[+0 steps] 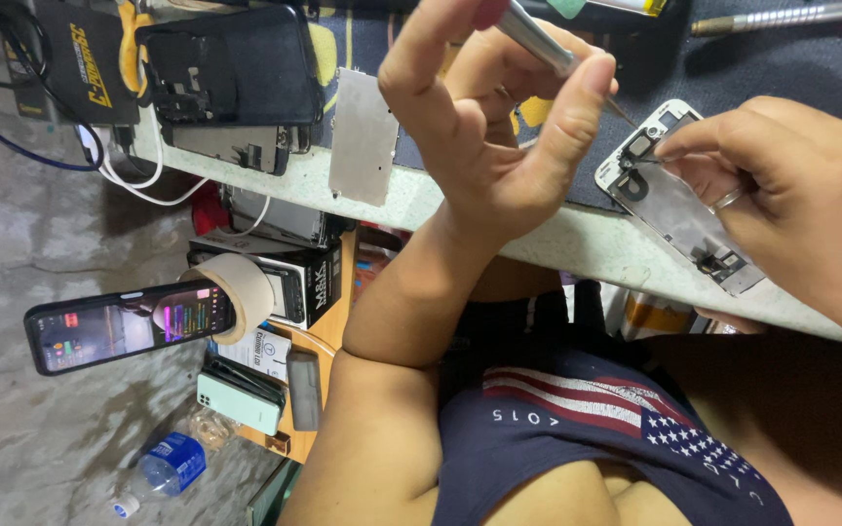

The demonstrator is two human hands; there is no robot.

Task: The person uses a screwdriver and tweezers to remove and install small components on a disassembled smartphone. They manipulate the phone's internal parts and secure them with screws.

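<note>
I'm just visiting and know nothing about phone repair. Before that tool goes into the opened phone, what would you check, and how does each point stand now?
1. Left hand grips the metal tool firmly: ok.
2. Tool tip aimed at the white phone panel: ok, tip close above its upper end.
3. Right hand steadies the panel: ok, fingers rest on it.
4. Panel fully on the bench edge: ok.
5. Tip on the right part: cannot tell, too small.

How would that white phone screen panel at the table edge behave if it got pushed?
The white phone screen panel looks thin and flat, so probably light and easily slid. It overhangs the table edge, so it could tip off. The right hand pins it, likely steadying it.
</note>
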